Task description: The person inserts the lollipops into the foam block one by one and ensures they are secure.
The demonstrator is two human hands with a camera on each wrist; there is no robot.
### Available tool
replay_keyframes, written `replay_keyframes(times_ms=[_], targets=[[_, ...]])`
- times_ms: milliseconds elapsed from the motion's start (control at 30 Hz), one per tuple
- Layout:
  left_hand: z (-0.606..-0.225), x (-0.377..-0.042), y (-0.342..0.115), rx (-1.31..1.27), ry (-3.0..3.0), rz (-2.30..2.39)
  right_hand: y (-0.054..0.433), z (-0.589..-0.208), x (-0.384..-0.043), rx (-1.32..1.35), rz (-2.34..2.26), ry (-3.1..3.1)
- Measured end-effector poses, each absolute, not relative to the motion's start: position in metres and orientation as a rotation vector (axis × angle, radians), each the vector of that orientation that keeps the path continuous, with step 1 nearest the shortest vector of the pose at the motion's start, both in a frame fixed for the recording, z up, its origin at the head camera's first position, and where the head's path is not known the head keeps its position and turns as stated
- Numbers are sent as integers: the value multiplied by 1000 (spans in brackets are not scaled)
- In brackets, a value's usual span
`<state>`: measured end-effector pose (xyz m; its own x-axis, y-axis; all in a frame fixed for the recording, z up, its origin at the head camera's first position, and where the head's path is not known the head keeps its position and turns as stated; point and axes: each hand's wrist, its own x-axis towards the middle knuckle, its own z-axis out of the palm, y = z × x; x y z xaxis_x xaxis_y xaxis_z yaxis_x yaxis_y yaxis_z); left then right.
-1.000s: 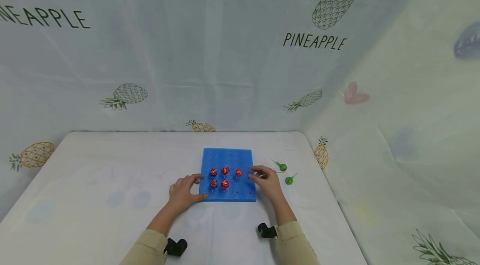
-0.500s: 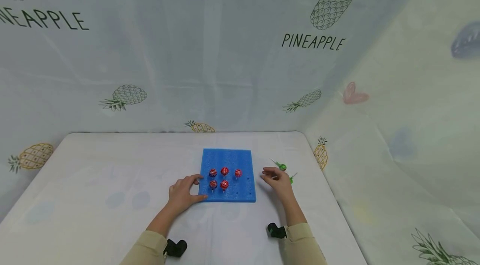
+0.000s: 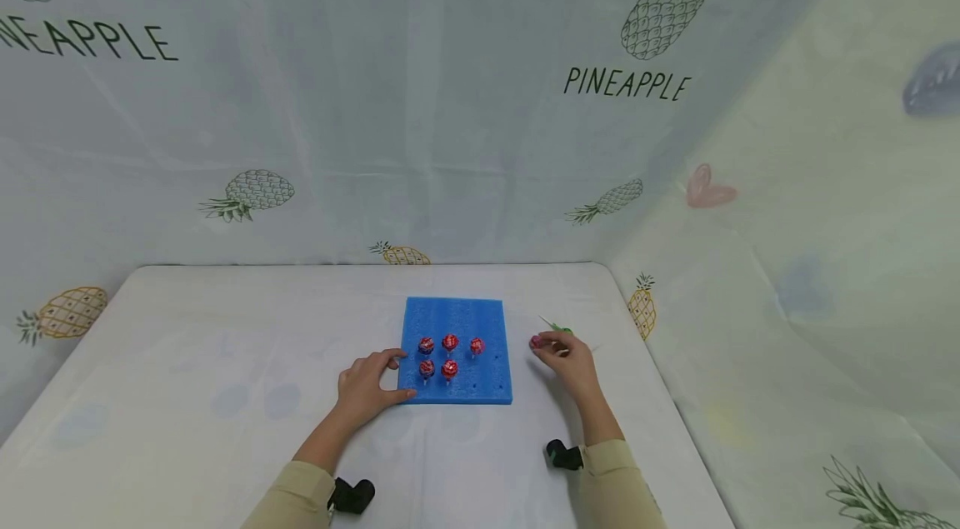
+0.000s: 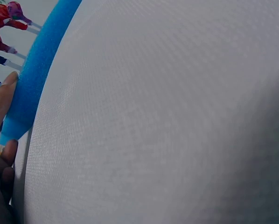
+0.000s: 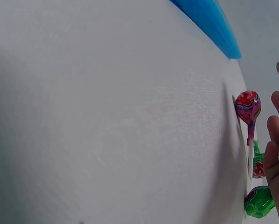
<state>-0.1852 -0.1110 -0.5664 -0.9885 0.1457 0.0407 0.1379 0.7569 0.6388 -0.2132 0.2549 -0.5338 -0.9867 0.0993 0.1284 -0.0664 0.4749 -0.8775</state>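
Note:
A blue foam board (image 3: 457, 316) with small holes lies on the table, and several wrapped lollipops (image 3: 449, 368) stand upright in it by their sticks. My left hand (image 3: 365, 385) holds the board by its near left corner, thumb over the top and fingers at the side. Right of the board, my right hand (image 3: 566, 358) hovers with loosely bent fingers over a red and purple lollipop (image 5: 248, 107) that lies on the table. Its head shows just beyond my fingertips, its white stick beside them. Two green lollipops (image 5: 259, 201) lie close by, partly hidden by this hand.
The table (image 3: 262, 329) has a white cloth. Its back edge meets a hanging cloth (image 3: 360, 96) printed with pineapples. A black wrist camera (image 3: 564, 455) sits at the right cuff, another (image 3: 352, 496) at the left.
My right hand has moved right, away from the board's right edge to the loose lollipops, uncovering the red and purple head. My left hand and the board have stayed in place.

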Motion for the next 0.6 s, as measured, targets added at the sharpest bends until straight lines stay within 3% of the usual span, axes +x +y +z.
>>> replay_keyframes(times_ms=[600], targets=[[-566, -185, -111, 236, 2936, 1077, 258, -532, -230, 7, 1234, -2778]])
